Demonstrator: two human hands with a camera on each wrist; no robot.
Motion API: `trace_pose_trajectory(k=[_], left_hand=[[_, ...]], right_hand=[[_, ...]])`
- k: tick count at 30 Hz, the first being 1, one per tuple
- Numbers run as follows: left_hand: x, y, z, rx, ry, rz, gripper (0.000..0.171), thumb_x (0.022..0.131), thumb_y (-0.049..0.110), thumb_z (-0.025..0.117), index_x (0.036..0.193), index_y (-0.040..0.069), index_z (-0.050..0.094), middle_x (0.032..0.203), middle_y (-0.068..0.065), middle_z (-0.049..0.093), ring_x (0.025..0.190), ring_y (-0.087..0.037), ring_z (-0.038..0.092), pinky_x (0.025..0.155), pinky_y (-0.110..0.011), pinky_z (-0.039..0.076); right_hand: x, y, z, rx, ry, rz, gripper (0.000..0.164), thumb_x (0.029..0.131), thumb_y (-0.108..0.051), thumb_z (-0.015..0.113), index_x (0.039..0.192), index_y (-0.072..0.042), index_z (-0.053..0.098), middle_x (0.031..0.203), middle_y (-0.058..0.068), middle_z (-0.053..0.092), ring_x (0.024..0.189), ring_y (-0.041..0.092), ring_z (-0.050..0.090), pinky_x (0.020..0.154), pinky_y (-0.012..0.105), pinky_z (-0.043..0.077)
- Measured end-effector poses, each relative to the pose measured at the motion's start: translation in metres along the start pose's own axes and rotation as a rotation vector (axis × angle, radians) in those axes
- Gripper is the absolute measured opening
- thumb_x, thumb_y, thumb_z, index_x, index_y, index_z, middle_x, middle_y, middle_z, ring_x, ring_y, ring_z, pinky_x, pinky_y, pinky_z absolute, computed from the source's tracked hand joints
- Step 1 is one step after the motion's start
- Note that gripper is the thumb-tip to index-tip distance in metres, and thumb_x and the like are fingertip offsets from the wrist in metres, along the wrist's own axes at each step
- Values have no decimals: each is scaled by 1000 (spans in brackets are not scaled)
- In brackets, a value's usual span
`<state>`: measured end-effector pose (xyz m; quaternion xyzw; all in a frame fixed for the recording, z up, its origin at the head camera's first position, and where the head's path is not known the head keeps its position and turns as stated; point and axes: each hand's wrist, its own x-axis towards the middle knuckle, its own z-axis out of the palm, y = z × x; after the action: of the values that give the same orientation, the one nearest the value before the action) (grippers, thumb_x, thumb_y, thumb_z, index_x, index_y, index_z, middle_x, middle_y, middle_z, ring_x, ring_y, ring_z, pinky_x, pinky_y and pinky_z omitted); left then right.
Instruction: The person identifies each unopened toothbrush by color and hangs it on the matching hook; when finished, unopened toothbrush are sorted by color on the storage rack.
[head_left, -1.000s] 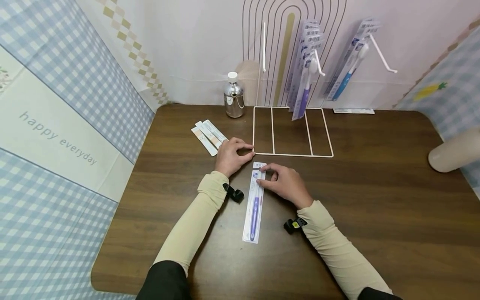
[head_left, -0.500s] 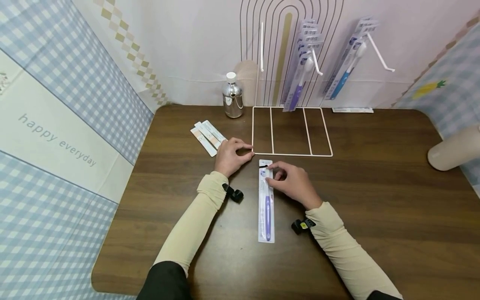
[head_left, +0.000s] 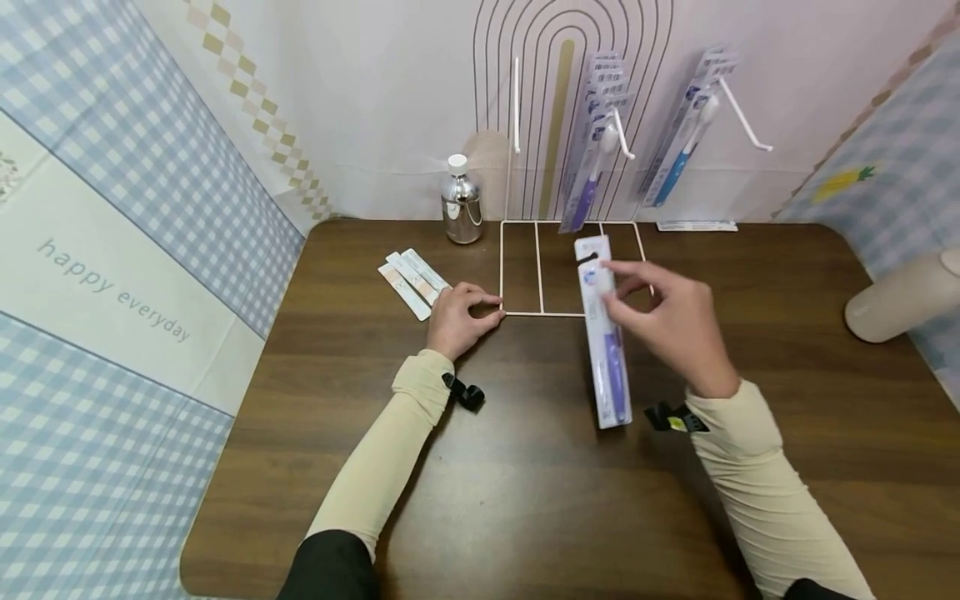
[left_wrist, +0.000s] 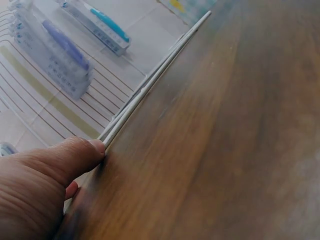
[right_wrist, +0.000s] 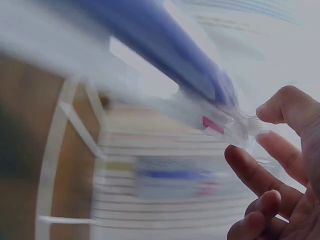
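Observation:
My right hand (head_left: 675,321) pinches a packaged purple toothbrush (head_left: 613,371) near its upper end, raised over the front of a white wire rack (head_left: 525,314). Large and blurred, the same toothbrush pack (right_wrist: 165,50) crosses the right wrist view, with thumb and fingertips at its edge. My left hand (head_left: 456,321) pinches the front left corner of the rack's base. In the left wrist view the thumb (left_wrist: 82,155) presses on the wire (left_wrist: 150,85). Several purple toothbrush packs (head_left: 588,183) hang on the middle hook; blue ones (head_left: 678,171) hang on the right hook.
A silver bottle (head_left: 461,210) with a white cap stands left of the rack. Flat paper-like packets (head_left: 405,287) lie behind my left hand. Another flat pack (head_left: 697,226) lies at the back edge. A beige cylinder (head_left: 896,298) stands at the right. The left hook (head_left: 517,104) juts forward.
My right hand has lifted the toothbrush pack off the table and carried it right and forward, toward the hanging packs. My left hand stays on the rack's corner.

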<state>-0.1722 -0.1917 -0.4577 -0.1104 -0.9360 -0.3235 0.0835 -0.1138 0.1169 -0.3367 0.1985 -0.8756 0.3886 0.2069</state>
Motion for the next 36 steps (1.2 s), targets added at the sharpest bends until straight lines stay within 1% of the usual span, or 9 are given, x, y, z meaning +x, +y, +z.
trace_pose_trajectory(k=[4, 8, 10, 13, 16, 20, 25, 31, 36], left_hand=[[-1, 1, 0, 6, 1, -2, 27, 91, 39, 83, 115, 25, 84, 119, -2, 70, 108, -26, 59, 97, -41, 46], [0, 0, 0, 7, 2, -12, 27, 91, 39, 83, 115, 26, 84, 120, -1, 70, 108, -26, 59, 97, -41, 45], [0, -1, -1, 6, 0, -16, 27, 91, 39, 83, 115, 26, 84, 120, -1, 70, 109, -26, 59, 97, -40, 45], [0, -1, 0, 5, -3, -14, 27, 92, 39, 83, 116, 26, 84, 120, -1, 70, 108, -26, 59, 97, -40, 45], [0, -1, -1, 4, -4, -11, 27, 92, 39, 83, 116, 26, 84, 120, -1, 70, 108, -26, 59, 97, -41, 45], [0, 0, 0, 1, 3, -6, 27, 91, 39, 83, 115, 25, 85, 119, -2, 70, 108, -26, 59, 96, -41, 45], [-1, -1, 0, -1, 3, -5, 27, 91, 38, 83, 115, 25, 84, 119, -2, 70, 108, -26, 59, 96, -41, 45], [0, 0, -1, 10, -8, -11, 27, 92, 39, 82, 116, 26, 84, 120, -1, 70, 108, -25, 59, 96, -40, 46], [0, 1, -2, 9, -12, -11, 28, 92, 38, 83, 116, 25, 84, 120, -2, 70, 110, -26, 59, 98, -40, 45]], right_hand=[[13, -16, -32, -3, 131, -35, 41, 87, -7, 84, 124, -23, 81, 84, -3, 73, 48, 4, 37, 46, 17, 29], [26, -32, -51, -3, 221, -43, 39, 87, -6, 83, 124, -21, 81, 86, -10, 70, 48, 3, 33, 49, 18, 25], [31, -39, -56, 1, 246, -36, 39, 88, -5, 82, 124, -20, 81, 86, -8, 70, 49, 3, 31, 50, 19, 24], [38, -46, -58, 4, 269, -26, 39, 89, -6, 81, 125, -20, 80, 88, 2, 72, 50, 3, 31, 51, 19, 24], [44, -44, -57, 3, 284, -10, 38, 90, -10, 81, 125, -24, 79, 90, 4, 74, 50, 5, 33, 51, 19, 25], [52, -37, -51, 23, 289, 7, 38, 90, -12, 82, 125, -28, 79, 90, -2, 73, 50, 6, 38, 51, 18, 30], [60, -30, -39, 31, 293, -2, 38, 90, -16, 81, 125, -33, 78, 91, 5, 77, 55, 8, 43, 54, 19, 34], [73, -23, -21, 4, 332, -5, 36, 91, -17, 81, 125, -28, 79, 94, 8, 79, 59, 7, 42, 58, 20, 32], [89, -11, -4, -35, 413, -16, 34, 89, -12, 82, 122, -18, 81, 97, 14, 80, 70, -8, 45, 61, 18, 24]])
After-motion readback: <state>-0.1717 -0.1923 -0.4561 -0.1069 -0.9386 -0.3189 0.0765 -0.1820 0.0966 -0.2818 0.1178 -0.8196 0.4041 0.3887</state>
